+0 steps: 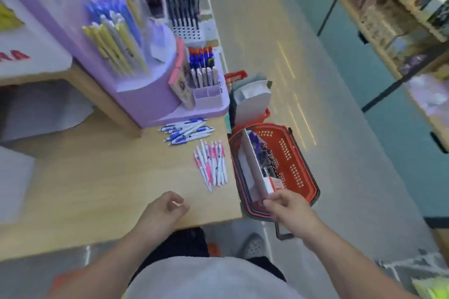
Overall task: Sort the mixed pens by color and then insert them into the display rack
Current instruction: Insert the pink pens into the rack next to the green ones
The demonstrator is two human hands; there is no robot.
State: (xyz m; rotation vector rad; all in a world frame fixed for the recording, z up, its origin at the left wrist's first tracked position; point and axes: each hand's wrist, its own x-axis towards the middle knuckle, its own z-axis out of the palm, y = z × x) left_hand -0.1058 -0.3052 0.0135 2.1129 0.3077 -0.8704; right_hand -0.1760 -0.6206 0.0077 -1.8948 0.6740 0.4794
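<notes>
Two sorted piles lie on the wooden table (97,177): blue-and-white pens (187,131) near the rack's foot and pink-and-white pens (212,165) by the right edge. The purple display rack (155,94) stands at the back with blue, yellow and white pens in its slots. My left hand (162,209) hovers over the table's front with fingers loosely curled, holding nothing. My right hand (286,206) pinches the near corner of a white box (257,167) of dark pens that stands in a red basket (291,158) beside the table.
A second red basket (235,77) with a white bag (252,99) sits behind the first on the grey floor. Black and red pens stand in a perforated holder (184,22) at the back. Shop shelves (388,19) run along the right.
</notes>
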